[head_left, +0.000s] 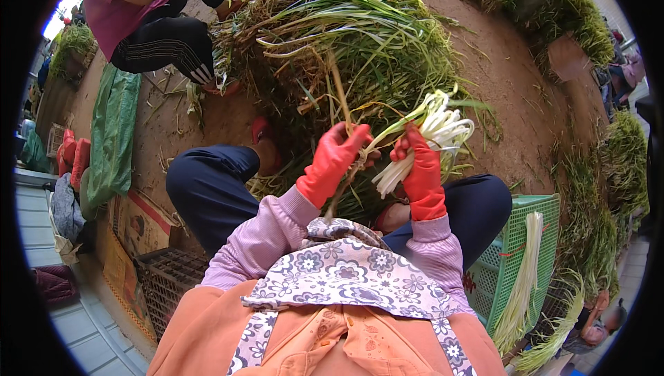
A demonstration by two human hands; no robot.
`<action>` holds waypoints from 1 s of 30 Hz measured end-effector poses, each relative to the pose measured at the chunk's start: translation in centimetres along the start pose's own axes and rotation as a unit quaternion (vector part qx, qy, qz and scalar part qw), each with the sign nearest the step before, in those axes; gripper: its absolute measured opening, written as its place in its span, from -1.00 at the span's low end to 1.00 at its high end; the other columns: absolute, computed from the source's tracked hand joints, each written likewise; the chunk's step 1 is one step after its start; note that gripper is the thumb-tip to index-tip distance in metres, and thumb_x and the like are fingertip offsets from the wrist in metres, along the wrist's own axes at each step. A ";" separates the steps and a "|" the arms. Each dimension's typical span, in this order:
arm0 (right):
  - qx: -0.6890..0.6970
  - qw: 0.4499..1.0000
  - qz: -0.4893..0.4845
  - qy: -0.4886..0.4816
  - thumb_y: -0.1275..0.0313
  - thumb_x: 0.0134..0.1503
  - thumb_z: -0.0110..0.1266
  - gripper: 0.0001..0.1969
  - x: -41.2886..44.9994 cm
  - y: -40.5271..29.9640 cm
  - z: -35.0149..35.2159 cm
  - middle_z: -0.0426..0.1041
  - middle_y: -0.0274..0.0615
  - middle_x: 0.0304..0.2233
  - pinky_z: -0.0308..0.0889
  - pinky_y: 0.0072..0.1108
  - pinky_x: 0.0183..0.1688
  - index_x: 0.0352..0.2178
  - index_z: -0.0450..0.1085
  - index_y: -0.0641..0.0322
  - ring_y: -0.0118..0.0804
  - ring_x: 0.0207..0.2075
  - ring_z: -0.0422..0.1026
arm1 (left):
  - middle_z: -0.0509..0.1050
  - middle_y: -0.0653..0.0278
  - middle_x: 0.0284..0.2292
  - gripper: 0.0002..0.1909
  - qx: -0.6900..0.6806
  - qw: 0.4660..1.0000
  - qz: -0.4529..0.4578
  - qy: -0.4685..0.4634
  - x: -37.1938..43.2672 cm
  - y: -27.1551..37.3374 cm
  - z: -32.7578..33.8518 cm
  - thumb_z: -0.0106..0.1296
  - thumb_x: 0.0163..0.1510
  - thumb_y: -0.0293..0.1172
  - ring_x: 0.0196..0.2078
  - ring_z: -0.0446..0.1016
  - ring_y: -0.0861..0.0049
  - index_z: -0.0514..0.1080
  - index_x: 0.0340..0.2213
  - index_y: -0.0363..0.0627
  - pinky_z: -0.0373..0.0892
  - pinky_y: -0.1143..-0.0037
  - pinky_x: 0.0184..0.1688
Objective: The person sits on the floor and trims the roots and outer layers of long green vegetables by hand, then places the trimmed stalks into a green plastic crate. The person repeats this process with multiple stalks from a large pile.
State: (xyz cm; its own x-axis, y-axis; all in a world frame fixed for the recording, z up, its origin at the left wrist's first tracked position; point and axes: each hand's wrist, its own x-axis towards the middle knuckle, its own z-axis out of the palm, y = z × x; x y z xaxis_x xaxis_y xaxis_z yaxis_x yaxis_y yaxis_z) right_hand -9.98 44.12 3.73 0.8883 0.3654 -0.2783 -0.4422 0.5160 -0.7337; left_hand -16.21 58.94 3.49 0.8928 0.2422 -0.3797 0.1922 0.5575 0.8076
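My left hand [337, 160], in a red rubber glove, pinches a leafy plant stalk [364, 152] with dry brown strands around its base. The stalk's pale green upper part slants toward my right hand [423, 173], also red-gloved. That hand grips a bunch of white peeled stalks [447, 128], their cut ends pointing down toward my lap. Just beyond both hands rises a large heap of long green leafy plants [373, 39], with brown dry matter on its left side. A long dry straw-coloured leaf [338, 85] stands up behind my left hand.
A green plastic crate [534, 251] stands right of my knee, with a tied bundle of pale stalks [526, 272] by it. A dark slatted crate [171, 272] is at left, near a green sack [114, 132]. Another person [155, 23] handles stalks across the heap.
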 end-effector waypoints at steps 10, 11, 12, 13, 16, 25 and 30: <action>-0.137 0.990 -0.029 0.024 0.35 0.07 0.14 -0.80 -0.2 3.3 -0.5 0.32 -0.35 -0.68 0.24 -0.66 -0.66 -0.42 0.39 0.31 -0.50 -0.70 0.30 | 0.54 0.37 -0.43 -0.81 -0.039 0.996 0.075 0.024 0.8 -0.5 1.1 0.09 0.08 -0.29 -0.54 0.41 0.79 0.48 -0.34 -0.15 0.26 0.74 -0.57; -0.115 0.993 -0.023 -0.006 0.35 0.08 0.14 -0.80 -0.2 3.7 -0.7 0.32 -0.35 -0.69 0.24 -0.66 -0.66 -0.42 0.39 0.30 -0.50 -0.70 0.30 | 0.54 0.37 -0.43 -0.81 -0.041 0.994 0.097 0.023 0.7 -0.3 0.8 0.09 0.08 -0.29 -0.55 0.42 0.80 0.48 -0.33 -0.14 0.26 0.74 -0.58; -0.148 0.988 0.047 -0.019 0.29 0.10 0.10 -0.75 -0.3 3.8 -1.1 0.30 -0.35 -0.72 0.23 -0.65 -0.65 -0.38 0.36 0.31 -0.47 -0.71 0.30 | 0.54 0.37 -0.43 -0.81 -0.041 0.993 0.109 0.030 0.6 -0.1 0.4 0.09 0.08 -0.28 -0.55 0.42 0.80 0.48 -0.33 -0.14 0.26 0.74 -0.58; -0.079 0.995 0.065 -0.001 0.27 0.12 0.08 -0.74 -0.2 3.7 -1.4 0.29 -0.36 -0.72 0.22 -0.66 -0.65 -0.37 0.35 0.30 -0.48 -0.71 0.28 | 0.55 0.37 -0.42 -0.80 -0.036 0.993 0.103 0.041 0.6 0.2 0.1 0.09 0.08 -0.28 -0.55 0.43 0.80 0.48 -0.33 -0.14 0.26 0.74 -0.58; 0.185 0.980 0.057 -0.053 0.23 0.18 -0.03 -0.71 0.7 0.6 -2.6 0.24 -0.41 -0.71 0.19 -0.67 -0.63 -0.31 0.32 0.31 -0.54 -0.72 0.21 | 0.54 0.38 -0.44 -0.81 -0.001 0.986 0.142 0.092 0.5 0.9 -0.9 0.10 0.08 -0.28 -0.53 0.45 0.79 0.49 -0.33 -0.14 0.24 0.76 -0.60; 0.020 0.994 0.104 -0.022 0.31 0.18 -0.02 -0.72 0.1 0.4 -0.3 0.28 -0.42 -0.59 0.18 -0.65 -0.58 -0.15 0.34 0.29 -0.55 -0.64 0.20 | 0.49 0.43 -0.52 -0.78 0.115 0.968 0.210 0.075 0.4 -1.0 -0.2 0.11 0.06 -0.30 -0.52 0.40 0.81 0.50 -0.34 -0.23 0.31 0.70 -0.46; -0.127 0.986 0.090 0.066 0.25 0.15 0.05 -0.73 0.4 2.7 -0.2 0.33 -0.36 -0.62 0.27 -0.60 -0.57 -0.32 0.39 0.28 -0.50 -0.64 0.28 | 0.51 0.17 -0.44 -0.87 0.364 0.856 0.355 0.097 0.6 -2.1 -0.4 0.12 0.02 -0.42 -0.44 0.48 0.58 0.49 -0.45 -0.25 0.38 0.60 -0.36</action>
State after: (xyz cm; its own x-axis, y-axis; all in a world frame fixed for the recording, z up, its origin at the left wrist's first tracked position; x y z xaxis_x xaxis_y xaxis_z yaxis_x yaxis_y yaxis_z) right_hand -10.86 45.51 1.51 0.8141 0.3200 -0.4846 -0.5638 0.2354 -0.7917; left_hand -16.26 58.22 1.46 0.8195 0.4807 0.3120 -0.1041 -0.4105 0.9059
